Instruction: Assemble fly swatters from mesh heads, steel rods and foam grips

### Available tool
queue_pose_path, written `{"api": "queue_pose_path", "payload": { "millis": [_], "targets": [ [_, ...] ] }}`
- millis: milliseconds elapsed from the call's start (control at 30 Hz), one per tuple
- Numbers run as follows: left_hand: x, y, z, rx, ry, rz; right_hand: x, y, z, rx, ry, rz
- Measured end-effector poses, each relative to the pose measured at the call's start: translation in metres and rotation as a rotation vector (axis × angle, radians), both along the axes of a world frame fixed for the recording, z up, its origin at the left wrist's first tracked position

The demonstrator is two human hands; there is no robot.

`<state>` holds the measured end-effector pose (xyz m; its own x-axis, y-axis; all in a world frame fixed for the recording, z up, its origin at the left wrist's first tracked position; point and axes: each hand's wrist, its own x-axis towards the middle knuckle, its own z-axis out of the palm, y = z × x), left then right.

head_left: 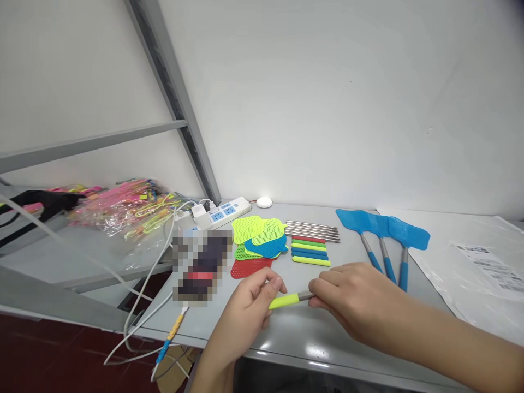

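Between my two hands, just above the grey table, runs a metal rod with a yellow-green handle sleeve (285, 301) on it. My left hand (250, 305) is closed around the sleeve's left end. The rod's metal part goes into the closed fingers of my right hand (347, 295), which hide its far end. Behind my hands lie loose fly swatter heads in yellow (248, 228), blue (268, 246), green and red (250, 267). Next to them are several metal rods (311, 231) and a row of coloured handle sleeves (310, 252). Three blue fly swatters (385, 232) with handles lie at the right.
A power strip (224, 214) and a white round object (264, 202) stand by the wall. A pixelated object (202, 267) with a cable lies at the left. Bagged colourful items (123, 207) fill the left shelf. White plastic packaging (470, 262) covers the table's right.
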<state>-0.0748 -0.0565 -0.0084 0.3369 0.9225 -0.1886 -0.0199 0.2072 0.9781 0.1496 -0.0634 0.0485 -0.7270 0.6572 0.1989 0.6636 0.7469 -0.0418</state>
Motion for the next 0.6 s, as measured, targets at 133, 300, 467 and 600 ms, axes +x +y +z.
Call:
{"api": "queue_pose_path", "payload": {
  "millis": [133, 300, 467, 600],
  "targets": [
    [-0.008, 0.003, -0.004, 0.006, -0.009, 0.002, -0.016, 0.009, -0.002, -0.059, 0.003, 0.042],
    [-0.026, -0.001, -0.001, 0.183, 0.169, 0.039, -0.039, 0.037, 0.015, -0.193, 0.002, 0.068],
    [-0.030, -0.011, -0.007, 0.242, 0.359, 0.160, -0.061, 0.100, 0.021, -0.599, 0.194, 0.192],
    [-0.023, -0.007, -0.022, 0.137, 0.198, 0.405, -0.092, 0.166, -0.012, -0.469, 0.280, -0.123]
  ]
}}
